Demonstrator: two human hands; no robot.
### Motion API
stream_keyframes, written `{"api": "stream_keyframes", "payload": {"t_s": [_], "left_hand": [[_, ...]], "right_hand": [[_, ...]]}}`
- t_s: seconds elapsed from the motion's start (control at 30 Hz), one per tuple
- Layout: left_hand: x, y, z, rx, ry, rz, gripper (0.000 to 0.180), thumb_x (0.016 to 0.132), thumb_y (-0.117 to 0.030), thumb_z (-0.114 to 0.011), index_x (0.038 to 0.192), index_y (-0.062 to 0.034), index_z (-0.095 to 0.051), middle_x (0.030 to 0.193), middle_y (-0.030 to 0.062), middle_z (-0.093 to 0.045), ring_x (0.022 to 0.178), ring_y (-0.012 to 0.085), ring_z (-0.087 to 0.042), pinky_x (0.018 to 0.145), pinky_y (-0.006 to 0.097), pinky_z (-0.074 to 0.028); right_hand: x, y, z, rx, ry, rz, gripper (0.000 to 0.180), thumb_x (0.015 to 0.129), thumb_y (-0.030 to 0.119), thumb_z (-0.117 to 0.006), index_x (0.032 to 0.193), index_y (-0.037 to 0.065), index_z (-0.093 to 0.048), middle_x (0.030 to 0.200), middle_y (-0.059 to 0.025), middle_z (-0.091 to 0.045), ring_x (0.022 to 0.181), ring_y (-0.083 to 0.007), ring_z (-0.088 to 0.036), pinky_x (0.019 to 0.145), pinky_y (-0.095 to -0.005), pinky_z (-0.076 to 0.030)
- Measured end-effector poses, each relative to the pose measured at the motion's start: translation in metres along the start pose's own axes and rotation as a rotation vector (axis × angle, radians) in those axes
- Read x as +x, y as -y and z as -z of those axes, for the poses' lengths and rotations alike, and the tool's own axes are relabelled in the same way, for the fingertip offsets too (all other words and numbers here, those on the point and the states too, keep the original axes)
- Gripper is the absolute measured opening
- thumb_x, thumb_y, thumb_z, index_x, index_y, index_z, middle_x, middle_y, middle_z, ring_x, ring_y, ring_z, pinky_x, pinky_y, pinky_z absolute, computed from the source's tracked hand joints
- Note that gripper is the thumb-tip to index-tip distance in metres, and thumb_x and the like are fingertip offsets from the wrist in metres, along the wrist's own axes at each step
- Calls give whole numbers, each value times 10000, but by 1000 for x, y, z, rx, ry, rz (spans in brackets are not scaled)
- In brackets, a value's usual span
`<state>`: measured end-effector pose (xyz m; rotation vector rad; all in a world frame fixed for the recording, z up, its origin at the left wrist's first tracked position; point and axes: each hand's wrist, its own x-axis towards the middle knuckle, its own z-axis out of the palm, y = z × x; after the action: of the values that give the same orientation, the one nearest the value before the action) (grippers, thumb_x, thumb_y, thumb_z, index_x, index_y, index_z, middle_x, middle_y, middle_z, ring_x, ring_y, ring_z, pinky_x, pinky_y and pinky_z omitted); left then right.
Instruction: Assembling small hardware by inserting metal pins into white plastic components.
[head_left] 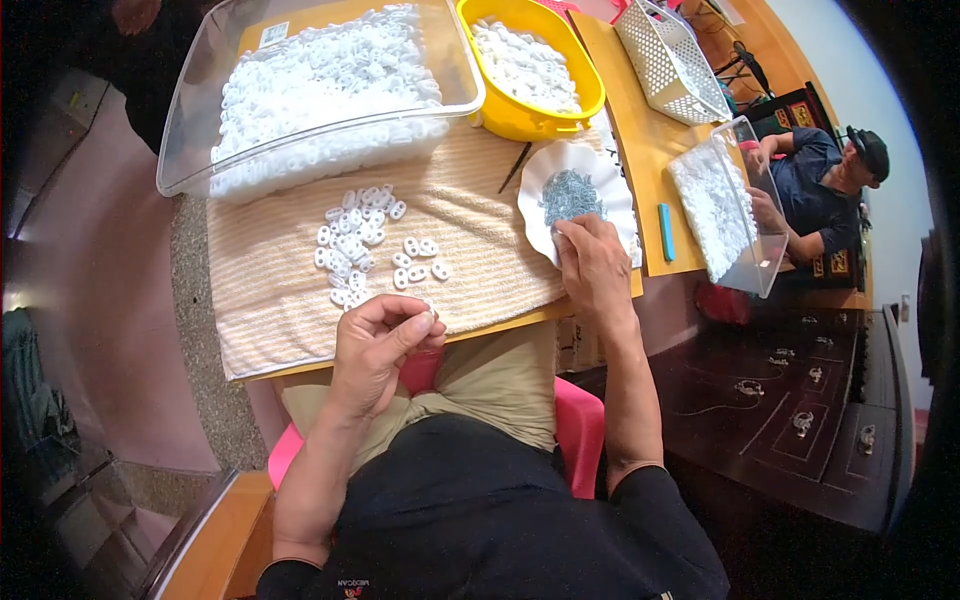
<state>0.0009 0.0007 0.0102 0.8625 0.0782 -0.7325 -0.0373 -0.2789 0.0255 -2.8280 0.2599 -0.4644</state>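
Note:
Near the table's front edge, my left hand point(375, 350) is closed, with a small white plastic piece point(429, 308) pinched between thumb and forefinger. Just beyond it, several white oval pieces with two holes point(350, 240) lie heaped on a striped towel, and a smaller group point(417, 262) lies to their right. My right hand point(597, 265) reaches to a white wavy-rimmed dish point(537, 180) that holds a pile of small grey metal parts point(570, 195). Its fingers are drawn together at the pile's near edge. Whatever sits between those fingertips is hidden.
A large clear bin point(325, 155) of white pieces stands at the far left, beside a yellow tub point(590, 100) of white parts. A dark thin tool point(515, 167) lies by the dish. Rightward are a blue stick point(666, 232), another clear bin point(768, 250) and a seated person point(815, 190).

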Motion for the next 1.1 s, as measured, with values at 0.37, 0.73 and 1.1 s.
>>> {"api": "stream_keyframes", "payload": {"t_s": [0.37,0.73,1.1], "left_hand": [[-1,8,-4,13,68,-34,108,812,3,-666,880,-30,-589,833,92,-647,758,163,-651,713,294,-562],[-2,6,-8,-19,91,-11,243,817,22,-660,1045,-23,-590,841,89,-640,758,154,-640,703,293,-557],[-2,10,-4,-40,90,19,209,829,11,-660,1031,8,-606,841,94,-653,752,151,-649,711,288,-565]], "right_hand": [[19,-10,5,-72,175,-6,132,830,138,-622,919,64,-685,865,-100,-630,788,-311,-622,712,-389,-486],[27,-11,3,-68,155,-5,138,825,149,-637,933,82,-692,893,-87,-628,788,-309,-630,706,-381,-492],[24,-16,0,-109,135,76,85,864,137,-590,886,64,-627,862,-89,-588,731,-307,-618,659,-391,-490]]}}
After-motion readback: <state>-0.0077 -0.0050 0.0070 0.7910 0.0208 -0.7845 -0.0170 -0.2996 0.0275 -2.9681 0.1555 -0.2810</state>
